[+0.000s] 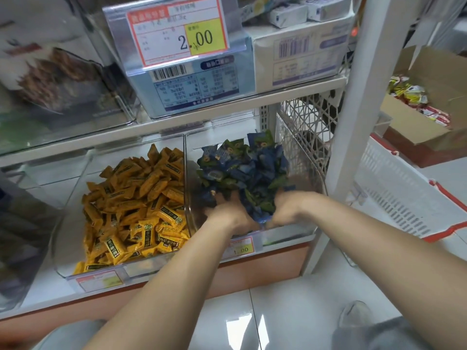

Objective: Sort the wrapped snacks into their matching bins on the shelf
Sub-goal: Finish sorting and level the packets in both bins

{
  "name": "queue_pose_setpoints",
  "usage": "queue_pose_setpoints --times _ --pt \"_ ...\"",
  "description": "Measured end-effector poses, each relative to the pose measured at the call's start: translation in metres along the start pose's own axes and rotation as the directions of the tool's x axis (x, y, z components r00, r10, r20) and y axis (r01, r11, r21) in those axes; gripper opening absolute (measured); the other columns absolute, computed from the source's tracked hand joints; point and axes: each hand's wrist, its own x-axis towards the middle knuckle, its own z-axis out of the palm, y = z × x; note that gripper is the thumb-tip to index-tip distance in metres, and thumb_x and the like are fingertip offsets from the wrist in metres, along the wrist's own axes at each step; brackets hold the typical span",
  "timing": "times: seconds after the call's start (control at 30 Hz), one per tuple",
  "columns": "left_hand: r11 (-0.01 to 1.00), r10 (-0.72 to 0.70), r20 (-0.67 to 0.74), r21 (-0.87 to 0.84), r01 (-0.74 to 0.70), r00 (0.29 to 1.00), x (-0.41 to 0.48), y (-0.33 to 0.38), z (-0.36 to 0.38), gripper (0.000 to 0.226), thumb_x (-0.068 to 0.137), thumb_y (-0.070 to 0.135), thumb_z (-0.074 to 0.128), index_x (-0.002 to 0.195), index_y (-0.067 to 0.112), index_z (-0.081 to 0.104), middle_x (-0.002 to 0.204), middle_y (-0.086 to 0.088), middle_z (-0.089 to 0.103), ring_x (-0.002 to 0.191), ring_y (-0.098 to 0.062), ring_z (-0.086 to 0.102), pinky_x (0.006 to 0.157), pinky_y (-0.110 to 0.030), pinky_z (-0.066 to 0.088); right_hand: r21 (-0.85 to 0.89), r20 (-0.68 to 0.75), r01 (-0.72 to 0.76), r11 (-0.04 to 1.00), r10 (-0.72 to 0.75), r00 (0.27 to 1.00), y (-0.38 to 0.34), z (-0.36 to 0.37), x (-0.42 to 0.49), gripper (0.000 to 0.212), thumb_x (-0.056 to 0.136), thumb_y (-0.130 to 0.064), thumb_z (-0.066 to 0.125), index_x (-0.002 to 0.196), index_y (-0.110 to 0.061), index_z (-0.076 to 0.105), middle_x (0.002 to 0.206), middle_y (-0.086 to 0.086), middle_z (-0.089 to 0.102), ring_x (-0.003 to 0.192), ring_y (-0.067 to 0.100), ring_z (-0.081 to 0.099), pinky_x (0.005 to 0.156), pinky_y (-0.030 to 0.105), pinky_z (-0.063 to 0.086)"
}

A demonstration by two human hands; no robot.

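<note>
Reaching into blue snacks (240, 168): left hand (228, 214), right hand (286, 205).

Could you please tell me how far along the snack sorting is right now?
Looks done: the orange snacks sit in the left bin. In hand: the left hand and right hand reach into the blue snacks heaped in the right bin; grip unclear. Possibly left: yellow and red packets in the cardboard box.

Bin (295, 229) of clear glossy plastic, blue wrappers (242, 173) shiny, floor tiles (290, 311) glossy, cardboard box (429, 69) matt.
</note>
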Motion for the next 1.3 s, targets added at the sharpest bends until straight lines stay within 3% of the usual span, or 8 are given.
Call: queue_pose_setpoints --times 0.17,0.33,0.47,0.57,0.83,1.03,1.13,1.3 --pt "0.972 0.088 -0.025 -0.217 -0.091 0.996 -0.001 -0.009 0.000 0.118 0.073 0.052 0.078 0.155 0.015 0.002 0.151 -0.011 0.039 0.134 -0.029 0.043 0.105 -0.035 0.040 0.102 0.033 0.042 0.994 -0.046 0.998 0.001 -0.002 0.000 0.057 0.079 -0.048 0.076 0.119 -0.011 0.058 0.114 0.003 0.064 0.098 0.018 0.061 0.087 0.030 0.053" --pt "0.889 0.110 -0.133 -0.431 -0.157 0.985 -0.004 -0.017 -0.002 0.068 0.074 0.018 0.083 0.131 0.012 0.046 0.122 -0.007 0.061 0.109 -0.023 0.058 0.090 -0.033 0.050 0.162 0.005 0.085 0.983 -0.087 0.996 -0.005 0.004 0.004 0.040 0.080 -0.030 0.078 0.110 -0.013 0.057 0.100 0.002 0.064 0.084 0.016 0.061 0.064 0.026 0.050" --pt "0.576 0.003 -0.223 -0.797 -0.184 0.975 0.002 -0.016 -0.004 0.034 0.076 -0.002 0.075 0.087 0.025 0.057 0.096 -0.003 0.066 0.090 -0.022 0.064 0.073 -0.039 0.059 0.366 -0.279 0.249 0.897 -0.149 0.948 -0.013 0.001 0.012 0.035 0.079 -0.012 0.077 0.112 -0.008 0.065 0.096 0.006 0.066 0.087 0.021 0.062 0.056 0.019 0.045" --pt "0.337 -0.123 -0.262 -0.918 -0.209 0.957 0.013 -0.016 -0.013 0.028 0.080 0.002 0.074 0.101 0.017 0.062 0.112 -0.013 0.068 0.095 -0.026 0.066 0.086 -0.049 0.057 0.460 -0.469 0.341 0.820 -0.101 0.877 -0.013 -0.014 0.014 0.066 0.079 -0.018 0.079 0.139 -0.017 0.051 0.125 0.004 0.063 0.112 0.023 0.059 0.078 0.020 0.041" --pt "0.590 -0.109 -0.500 -0.728 -0.349 0.859 0.028 -0.020 -0.019 0.061 0.088 0.022 0.070 0.144 0.023 0.044 0.139 -0.001 0.054 0.125 -0.027 0.053 0.101 -0.036 0.048 0.352 -0.631 0.268 0.897 0.015 0.776 0.009 -0.033 0.033 0.073 0.089 -0.034 0.065 0.153 -0.026 0.031 0.153 0.006 0.041 0.137 0.031 0.042 0.102 0.031 0.039" --pt "0.748 -0.013 -0.466 -0.592 -0.301 0.885 0.049 -0.011 -0.019 0.066 0.094 0.028 0.060 0.153 0.027 0.029 0.160 -0.002 0.026 0.144 -0.027 0.030 0.115 -0.045 0.032 0.286 -0.377 0.238 0.928 -0.119 0.918 0.011 -0.036 0.057 0.080 0.092 -0.035 0.058 0.157 -0.039 0.012 0.167 -0.004 0.008 0.152 0.028 0.011 0.121 0.046 0.020" --pt "0.785 0.014 -0.349 -0.577 -0.227 0.937 0.059 -0.009 -0.025 0.070 0.090 0.033 0.061 0.152 0.033 0.029 0.161 -0.001 0.019 0.142 -0.030 0.031 0.114 -0.043 0.033 0.223 -0.329 0.235 0.946 -0.154 0.932 0.006 -0.035 0.058 0.075 0.092 -0.028 0.054 0.157 -0.037 0.018 0.164 0.000 0.022 0.148 0.027 0.024 0.119 0.041 0.024" --pt "0.883 0.178 -0.284 -0.378 -0.280 0.942 0.049 -0.019 -0.021 0.056 0.089 0.035 0.062 0.143 0.029 0.047 0.139 -0.004 0.055 0.115 -0.021 0.056 0.082 -0.023 0.046 0.180 -0.207 0.244 0.953 -0.206 0.956 0.006 -0.027 0.030 0.062 0.087 -0.023 0.061 0.145 -0.035 0.042 0.139 0.004 0.056 0.114 0.024 0.057 0.096 0.037 0.050"
